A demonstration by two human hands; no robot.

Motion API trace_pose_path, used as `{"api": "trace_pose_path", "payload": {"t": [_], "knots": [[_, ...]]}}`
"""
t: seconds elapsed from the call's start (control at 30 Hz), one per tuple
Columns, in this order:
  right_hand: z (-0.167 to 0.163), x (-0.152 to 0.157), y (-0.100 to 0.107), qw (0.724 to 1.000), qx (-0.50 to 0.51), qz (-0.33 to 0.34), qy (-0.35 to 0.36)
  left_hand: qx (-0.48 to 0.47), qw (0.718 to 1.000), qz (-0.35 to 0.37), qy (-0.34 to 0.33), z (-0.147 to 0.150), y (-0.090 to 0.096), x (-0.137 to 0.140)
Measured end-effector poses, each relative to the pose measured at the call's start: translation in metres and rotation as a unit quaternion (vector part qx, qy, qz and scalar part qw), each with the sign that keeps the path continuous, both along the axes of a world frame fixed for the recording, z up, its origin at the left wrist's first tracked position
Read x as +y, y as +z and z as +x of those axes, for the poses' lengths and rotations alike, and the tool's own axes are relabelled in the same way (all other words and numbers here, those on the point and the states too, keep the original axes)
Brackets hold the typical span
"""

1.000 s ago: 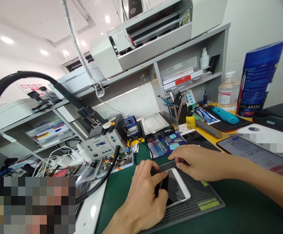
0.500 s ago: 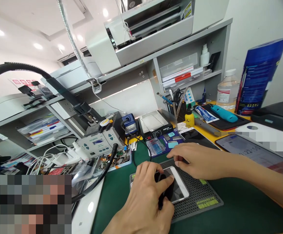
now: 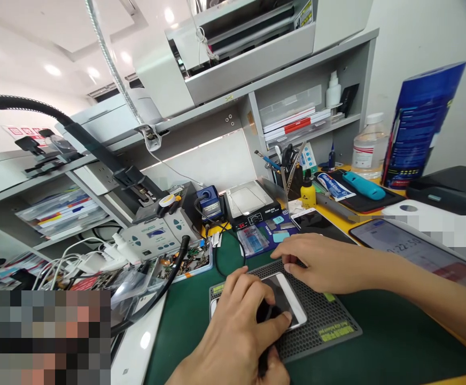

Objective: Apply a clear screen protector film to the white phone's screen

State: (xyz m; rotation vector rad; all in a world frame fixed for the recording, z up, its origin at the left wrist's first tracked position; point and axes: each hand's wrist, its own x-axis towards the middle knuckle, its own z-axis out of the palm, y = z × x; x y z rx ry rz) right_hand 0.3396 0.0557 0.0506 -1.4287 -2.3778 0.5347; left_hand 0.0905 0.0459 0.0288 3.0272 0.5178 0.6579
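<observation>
A white-framed smartphone (image 3: 293,298) with a dark screen lies face up on a grey honeycomb-patterned mat (image 3: 313,310). My left hand (image 3: 243,321) arches over the phone's left part, its fingers apart, one fingertip resting on the screen near the right-hand end. The thumb sits lower, off the near side, and the palm hides much of the phone. Past the phone's far right corner, my right hand (image 3: 317,259) hovers over the mat's far edge. Its fingers are loosely bent with a gap to the thumb, and nothing shows in them.
Behind the mat are a blue pad (image 3: 293,230) with small parts, a heating plate (image 3: 253,203) and a parts tray (image 3: 193,259). To the right lie another phone (image 3: 321,224) and a large lit device (image 3: 409,246). A black hose (image 3: 177,267) curves along the left.
One finger of my left hand has slid nearer along the screen, and the thumb has moved down off the phone. My right hand stays nearly in place. The view has shifted slightly.
</observation>
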Motion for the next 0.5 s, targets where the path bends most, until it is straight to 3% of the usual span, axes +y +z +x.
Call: {"api": "trace_pose_path", "payload": {"t": [0.3,0.5], "knots": [[0.000,0.002,-0.002,1.000,-0.005,0.007,0.001,-0.079,0.996,0.042,0.000,0.005,-0.019,0.001],[0.000,0.000,0.002,1.000,-0.011,-0.005,0.003,-0.036,0.999,-0.007,0.003,0.004,-0.008,-0.001]]}}
